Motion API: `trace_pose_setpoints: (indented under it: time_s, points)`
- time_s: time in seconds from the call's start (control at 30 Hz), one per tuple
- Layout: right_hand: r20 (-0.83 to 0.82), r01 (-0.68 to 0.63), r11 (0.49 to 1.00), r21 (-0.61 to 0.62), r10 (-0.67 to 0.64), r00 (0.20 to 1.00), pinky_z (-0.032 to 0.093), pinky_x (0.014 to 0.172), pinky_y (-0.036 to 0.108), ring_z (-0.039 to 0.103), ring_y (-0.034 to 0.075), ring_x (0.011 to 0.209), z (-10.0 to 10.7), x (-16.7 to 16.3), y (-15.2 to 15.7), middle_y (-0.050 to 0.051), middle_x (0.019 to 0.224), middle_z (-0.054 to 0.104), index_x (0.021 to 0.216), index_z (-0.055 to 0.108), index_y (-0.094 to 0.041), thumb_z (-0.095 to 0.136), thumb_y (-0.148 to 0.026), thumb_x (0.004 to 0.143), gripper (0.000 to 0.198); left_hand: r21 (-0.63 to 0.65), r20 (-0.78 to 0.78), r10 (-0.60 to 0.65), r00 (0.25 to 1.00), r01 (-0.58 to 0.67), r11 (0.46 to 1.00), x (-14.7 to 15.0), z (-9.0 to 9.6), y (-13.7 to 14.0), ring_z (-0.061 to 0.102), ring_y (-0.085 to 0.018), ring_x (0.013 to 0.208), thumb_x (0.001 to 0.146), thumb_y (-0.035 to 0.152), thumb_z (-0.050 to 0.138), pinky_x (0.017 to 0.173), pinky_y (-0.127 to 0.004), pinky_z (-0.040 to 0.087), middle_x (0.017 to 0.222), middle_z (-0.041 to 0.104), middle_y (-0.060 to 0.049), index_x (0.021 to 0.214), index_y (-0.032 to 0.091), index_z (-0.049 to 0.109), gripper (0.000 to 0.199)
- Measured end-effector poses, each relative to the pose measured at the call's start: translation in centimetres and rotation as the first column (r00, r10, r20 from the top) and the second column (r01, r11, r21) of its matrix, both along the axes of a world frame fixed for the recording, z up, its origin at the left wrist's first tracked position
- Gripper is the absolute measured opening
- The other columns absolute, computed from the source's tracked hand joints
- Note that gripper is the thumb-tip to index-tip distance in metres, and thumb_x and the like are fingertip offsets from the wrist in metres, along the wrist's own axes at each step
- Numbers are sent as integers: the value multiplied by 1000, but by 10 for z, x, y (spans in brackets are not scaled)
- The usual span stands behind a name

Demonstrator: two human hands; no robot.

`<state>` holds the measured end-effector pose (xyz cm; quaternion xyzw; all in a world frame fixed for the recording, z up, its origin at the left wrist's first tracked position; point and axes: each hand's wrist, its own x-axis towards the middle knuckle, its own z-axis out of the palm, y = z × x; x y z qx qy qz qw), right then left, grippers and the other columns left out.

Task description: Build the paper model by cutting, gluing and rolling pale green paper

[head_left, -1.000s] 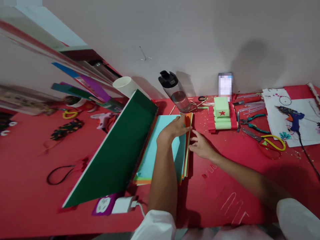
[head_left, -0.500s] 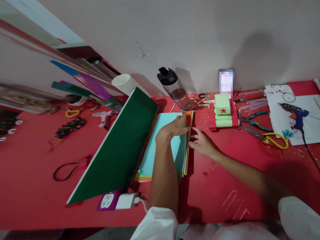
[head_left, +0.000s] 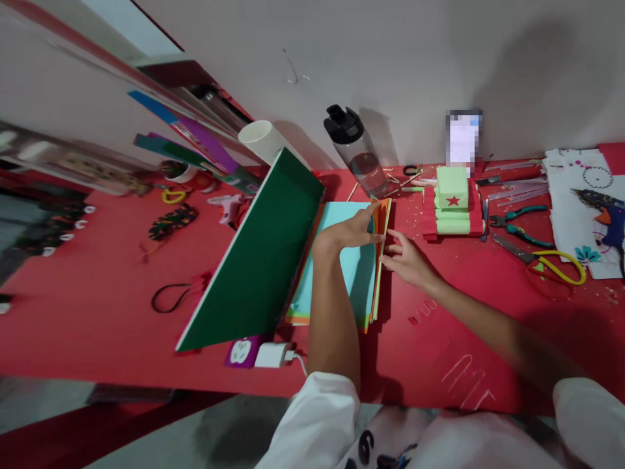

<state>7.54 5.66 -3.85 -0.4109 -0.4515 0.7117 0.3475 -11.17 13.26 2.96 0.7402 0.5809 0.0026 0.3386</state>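
One red table [head_left: 107,280] bears paper [head_left: 360,267], grey wall [head_left: 400,58] behind.

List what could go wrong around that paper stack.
The tilted green board might drop onto the left hand. The bottle stands close to the paper stack's far edge; a bump could topple it onto the sheets. The uneven sheets beside the right hand might slide or crease.

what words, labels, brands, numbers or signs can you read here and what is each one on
No words or brands are legible.
Red star, a plain sign: on the pale green box.
Phone screen: pixelated, unreadable.
Dark print on the shirt: partly cut off, perhaps a digit, unclear.
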Motion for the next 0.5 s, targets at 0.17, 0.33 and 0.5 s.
trace_pose_setpoints:
  time_s: [0.17,0.33,0.5]
  points:
    - [53,-16,996,88,11,999,61,91,36,70,13,88,-3,4,0,9,128,67,160,36,-27,72,-19,87,81,-2,51,-20,998,20,1000,-4,2,-1,31,-38,160,79,55,71,128,-49,33,175,28,-16,169,21,22,108]
    - [7,0,996,93,0,1000,61,78,27,69,11,79,-6,3,1,6,121,70,157,41,-29,65,-5,81,84,-17,28,-52,998,52,998,1,9,-3,29,-37,161,83,56,67,129,-49,30,176,25,-16,169,23,20,103]
    - [-32,18,995,101,-15,999,60,70,24,68,8,70,-6,0,1,2,117,71,152,45,-32,63,-2,78,81,-45,-98,-34,995,30,999,11,16,-5,41,-39,154,84,53,64,122,-50,40,170,35,-21,169,20,18,102]
